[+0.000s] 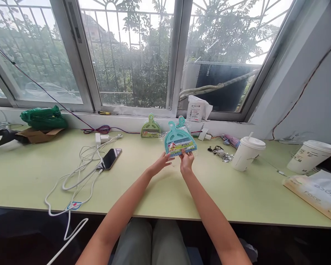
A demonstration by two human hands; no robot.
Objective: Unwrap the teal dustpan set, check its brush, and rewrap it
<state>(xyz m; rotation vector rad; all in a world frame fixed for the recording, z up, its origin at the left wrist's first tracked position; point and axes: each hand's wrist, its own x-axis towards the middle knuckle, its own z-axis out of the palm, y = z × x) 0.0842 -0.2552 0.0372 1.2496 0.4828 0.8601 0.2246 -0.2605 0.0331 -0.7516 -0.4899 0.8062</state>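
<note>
My right hand (187, 161) grips the lower edge of a teal toy-sized dustpan and brush set (180, 142), its thumb on the printed label. The set is wrapped in clear plastic and tilted up above the desk. At its lower left corner, my left hand (160, 164) holds the edge, some fingers stretched out below it. Directly behind stands another teal dustpan set (181, 120), mostly hidden. To the left, a green dustpan and brush set (150, 127) leans upright against the wall under the window.
On the left lie a phone (110, 159), tangled white cables (71, 178) and a green bag (45, 117) on a cardboard box (38, 135). Toward the right are keys (217, 150), two white cups (248, 152) (310, 156) and a tissue pack (317, 193). The desk edge (182, 217) runs before my knees.
</note>
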